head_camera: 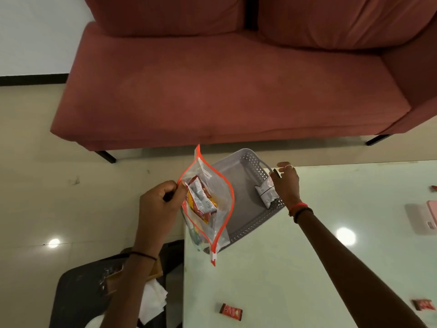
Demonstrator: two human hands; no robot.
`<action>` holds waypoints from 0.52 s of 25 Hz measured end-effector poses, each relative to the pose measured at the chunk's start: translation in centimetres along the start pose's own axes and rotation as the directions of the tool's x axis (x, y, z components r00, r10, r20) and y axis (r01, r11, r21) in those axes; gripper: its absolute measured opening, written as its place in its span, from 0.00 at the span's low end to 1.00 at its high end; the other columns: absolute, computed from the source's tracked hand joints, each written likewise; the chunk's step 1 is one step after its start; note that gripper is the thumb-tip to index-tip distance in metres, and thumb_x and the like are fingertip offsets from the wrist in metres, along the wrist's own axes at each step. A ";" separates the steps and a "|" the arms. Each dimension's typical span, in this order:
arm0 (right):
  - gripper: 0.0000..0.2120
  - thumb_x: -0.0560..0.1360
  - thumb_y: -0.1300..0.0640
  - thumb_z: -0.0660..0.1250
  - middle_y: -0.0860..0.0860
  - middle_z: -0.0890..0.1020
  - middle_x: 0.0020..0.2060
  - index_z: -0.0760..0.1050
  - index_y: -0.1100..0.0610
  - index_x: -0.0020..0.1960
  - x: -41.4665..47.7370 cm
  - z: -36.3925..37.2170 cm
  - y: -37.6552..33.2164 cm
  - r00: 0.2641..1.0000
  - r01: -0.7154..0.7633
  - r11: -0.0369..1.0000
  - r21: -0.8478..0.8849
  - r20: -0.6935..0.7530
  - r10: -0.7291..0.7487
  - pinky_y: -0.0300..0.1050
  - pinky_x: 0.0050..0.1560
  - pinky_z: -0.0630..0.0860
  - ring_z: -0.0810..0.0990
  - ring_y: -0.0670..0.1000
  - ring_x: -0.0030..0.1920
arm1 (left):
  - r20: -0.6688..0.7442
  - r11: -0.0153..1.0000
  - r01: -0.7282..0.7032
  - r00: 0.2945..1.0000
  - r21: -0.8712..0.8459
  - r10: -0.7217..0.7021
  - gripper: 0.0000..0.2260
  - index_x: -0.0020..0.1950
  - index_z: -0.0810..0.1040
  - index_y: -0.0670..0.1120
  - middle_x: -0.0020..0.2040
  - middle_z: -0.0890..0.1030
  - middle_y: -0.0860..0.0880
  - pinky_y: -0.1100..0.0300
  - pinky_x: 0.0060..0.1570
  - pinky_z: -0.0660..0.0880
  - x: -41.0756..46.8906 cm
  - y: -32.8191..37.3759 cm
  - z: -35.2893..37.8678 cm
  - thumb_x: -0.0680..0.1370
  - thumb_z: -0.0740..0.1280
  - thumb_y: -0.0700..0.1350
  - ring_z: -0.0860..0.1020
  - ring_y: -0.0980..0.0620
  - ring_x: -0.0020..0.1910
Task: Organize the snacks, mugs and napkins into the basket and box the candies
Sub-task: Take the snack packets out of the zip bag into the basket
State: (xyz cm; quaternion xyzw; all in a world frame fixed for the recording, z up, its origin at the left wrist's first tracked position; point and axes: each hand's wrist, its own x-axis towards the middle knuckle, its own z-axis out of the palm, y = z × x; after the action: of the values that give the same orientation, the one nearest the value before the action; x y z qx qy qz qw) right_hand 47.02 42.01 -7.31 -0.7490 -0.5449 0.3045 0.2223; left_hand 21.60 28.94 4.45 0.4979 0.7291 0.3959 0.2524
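My left hand [158, 204] pinches the rim of a clear zip bag [214, 185] with an orange edge and holds its mouth wide. Red snack packets [201, 200] sit inside the bag. A grey perforated basket [243, 204] stands at the table's far left corner, partly behind the bag. My right hand [285, 183] hangs over the basket's right rim and grips a silver-white snack packet [266, 194] that lies against the inside wall. Red wrapped candies lie on the table: one [231, 312] at the front, one [425, 304] at the right edge.
The pale green glass table [272, 268] fills the lower right. A pink box [425, 217] lies at its right edge. A dark stool [94, 292] with white napkins [153, 301] stands lower left. A red sofa [212, 91] stands beyond the table.
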 end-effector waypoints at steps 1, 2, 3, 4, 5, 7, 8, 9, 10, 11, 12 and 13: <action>0.07 0.74 0.61 0.66 0.56 0.80 0.49 0.73 0.61 0.51 -1.8 -1.3 -2.2 0.999 0.035 0.994 0.099 -0.020 -0.033 0.34 0.47 0.72 0.78 0.56 0.50 | 0.005 1.000 -0.001 1.000 -0.016 0.001 0.18 0.26 0.69 0.44 0.20 0.71 0.52 0.75 0.25 0.65 -0.2 0.2 0.1 0.75 0.65 0.39 0.72 0.60 0.25; 0.04 0.74 0.59 0.67 0.52 0.79 0.42 0.72 0.58 0.47 -4.1 -2.8 -4.6 0.997 0.073 0.982 0.172 -0.033 -0.068 0.26 0.40 0.69 0.78 0.50 0.44 | 0.007 1.000 0.000 1.000 -0.024 0.000 0.18 0.25 0.68 0.46 0.21 0.72 0.53 0.75 0.25 0.65 -0.5 0.5 0.1 0.75 0.65 0.39 0.72 0.60 0.25; 0.05 0.74 0.58 0.67 0.48 0.77 0.38 0.71 0.56 0.44 -6.6 -4.4 -6.8 0.992 0.121 0.971 0.207 -0.053 -0.112 0.24 0.36 0.69 0.77 0.45 0.39 | 0.008 1.000 0.001 1.000 -0.028 -0.001 0.19 0.25 0.67 0.48 0.20 0.71 0.53 0.76 0.26 0.65 -0.9 0.8 0.3 0.75 0.65 0.39 0.72 0.61 0.25; 0.06 0.75 0.57 0.67 0.44 0.75 0.35 0.70 0.55 0.43 -9.2 -6.2 -8.8 0.983 0.179 0.963 0.200 -0.075 -0.167 0.25 0.34 0.69 0.75 0.40 0.37 | 0.007 1.000 -0.004 1.000 -0.028 0.004 0.19 0.25 0.67 0.50 0.20 0.69 0.54 0.76 0.27 0.65 -1.4 1.3 0.4 0.75 0.65 0.39 0.73 0.62 0.26; 0.07 0.75 0.56 0.67 0.42 0.74 0.34 0.70 0.54 0.42 -11.6 -7.8 -10.3 0.972 0.231 0.954 0.193 -0.085 -0.218 0.26 0.34 0.69 0.75 0.39 0.36 | 0.007 1.000 -0.020 1.000 -0.022 0.020 0.19 0.26 0.67 0.51 0.22 0.69 0.55 0.77 0.27 0.66 -1.8 1.7 0.6 0.75 0.65 0.39 0.73 0.63 0.26; 0.05 0.75 0.57 0.67 0.41 0.75 0.34 0.71 0.52 0.42 -14.7 -9.6 -12.1 0.962 0.271 0.941 0.203 -0.010 -0.275 0.25 0.34 0.71 0.76 0.39 0.35 | 0.016 0.998 -0.058 0.998 0.003 0.058 0.20 0.26 0.66 0.53 0.23 0.68 0.55 0.76 0.28 0.66 -2.5 2.4 1.0 0.75 0.66 0.39 0.73 0.62 0.27; 0.04 0.75 0.58 0.66 0.42 0.78 0.35 0.72 0.52 0.42 -15.4 -9.8 -12.4 0.958 0.256 0.945 0.201 0.076 -0.276 0.24 0.35 0.72 0.78 0.40 0.36 | 0.022 0.997 -0.072 0.997 0.013 0.072 0.19 0.26 0.66 0.52 0.23 0.68 0.55 0.75 0.28 0.66 -2.8 2.5 1.3 0.75 0.66 0.40 0.72 0.61 0.27; 0.03 0.76 0.58 0.65 0.45 0.81 0.37 0.75 0.54 0.44 -15.7 -9.6 -12.4 0.947 0.230 0.957 0.176 0.185 -0.262 0.24 0.38 0.73 0.80 0.43 0.38 | 0.034 0.996 -0.083 0.996 0.017 0.082 0.18 0.26 0.67 0.51 0.24 0.69 0.54 0.74 0.29 0.67 -3.1 2.6 1.7 0.75 0.67 0.41 0.73 0.59 0.28; 0.05 0.77 0.59 0.63 0.50 0.83 0.42 0.77 0.57 0.47 -15.8 -9.2 -12.3 0.923 0.231 0.967 0.108 0.291 -0.253 0.28 0.42 0.76 0.82 0.48 0.42 | 0.052 0.996 -0.088 0.995 0.014 0.088 0.16 0.27 0.69 0.50 0.24 0.70 0.53 0.71 0.30 0.68 -3.4 2.9 2.1 0.75 0.67 0.44 0.74 0.57 0.30; 0.08 0.78 0.60 0.60 0.54 0.84 0.46 0.78 0.59 0.51 -15.7 -8.7 -12.1 0.891 0.266 0.964 0.012 0.380 -0.250 0.37 0.48 0.78 0.82 0.52 0.47 | 0.069 0.995 -0.095 0.993 0.011 0.094 0.14 0.29 0.71 0.47 0.25 0.72 0.52 0.69 0.31 0.69 -3.7 3.1 2.5 0.74 0.67 0.45 0.74 0.54 0.32; 0.10 0.79 0.61 0.58 0.57 0.83 0.51 0.77 0.61 0.54 -15.5 -8.0 -11.9 0.866 0.306 0.949 -0.083 0.439 -0.240 0.43 0.53 0.77 0.81 0.55 0.51 | 0.082 0.994 -0.107 0.991 0.012 0.105 0.13 0.30 0.73 0.45 0.26 0.73 0.52 0.68 0.31 0.70 -4.1 3.6 3.0 0.74 0.66 0.46 0.75 0.53 0.33; 0.12 0.79 0.62 0.56 0.59 0.82 0.54 0.76 0.63 0.56 -15.1 -7.2 -11.5 0.850 0.336 0.926 -0.170 0.479 -0.220 0.45 0.56 0.74 0.80 0.57 0.54 | 0.088 0.992 -0.122 0.989 0.015 0.121 0.12 0.31 0.74 0.45 0.26 0.72 0.54 0.69 0.31 0.70 -4.5 4.1 3.4 0.75 0.67 0.45 0.74 0.54 0.33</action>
State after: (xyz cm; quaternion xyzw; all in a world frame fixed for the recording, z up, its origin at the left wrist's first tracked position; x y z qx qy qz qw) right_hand 40.89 31.21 8.73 -0.5917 -0.7183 0.3640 0.0365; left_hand 28.04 26.71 5.80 0.5606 0.6899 0.3811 0.2540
